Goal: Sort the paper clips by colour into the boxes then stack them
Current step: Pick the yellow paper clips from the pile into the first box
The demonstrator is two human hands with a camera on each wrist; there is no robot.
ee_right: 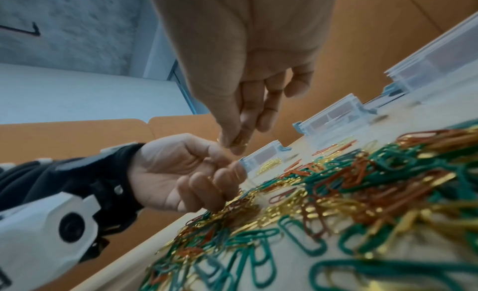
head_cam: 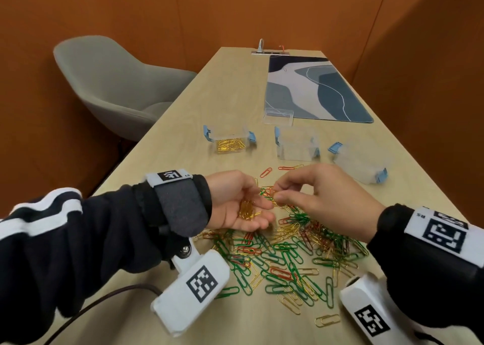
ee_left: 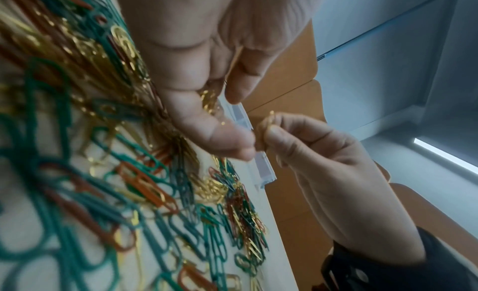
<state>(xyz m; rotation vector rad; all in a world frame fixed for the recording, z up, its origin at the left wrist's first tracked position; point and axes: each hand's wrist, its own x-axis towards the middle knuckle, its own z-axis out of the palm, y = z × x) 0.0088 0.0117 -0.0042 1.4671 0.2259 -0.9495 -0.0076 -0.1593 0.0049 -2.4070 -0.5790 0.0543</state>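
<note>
A heap of green, red and gold paper clips (head_cam: 293,255) lies on the wooden table (head_cam: 225,93) near me. My left hand (head_cam: 241,203) is cupped palm up above the heap's far edge and holds a bunch of gold clips (head_cam: 247,209). My right hand (head_cam: 322,198) pinches a gold clip (ee_left: 270,119) between thumb and forefinger just right of the left palm. Beyond stand three clear boxes with blue latches: the left box (head_cam: 230,140) holds gold clips, the middle box (head_cam: 297,144) and the right box (head_cam: 362,161) look empty.
A clear lid (head_cam: 278,116) lies behind the boxes at the edge of a blue patterned mat (head_cam: 311,88). A few loose red clips (head_cam: 265,172) lie between heap and boxes. A grey chair (head_cam: 115,85) stands to the left. Orange walls enclose the table.
</note>
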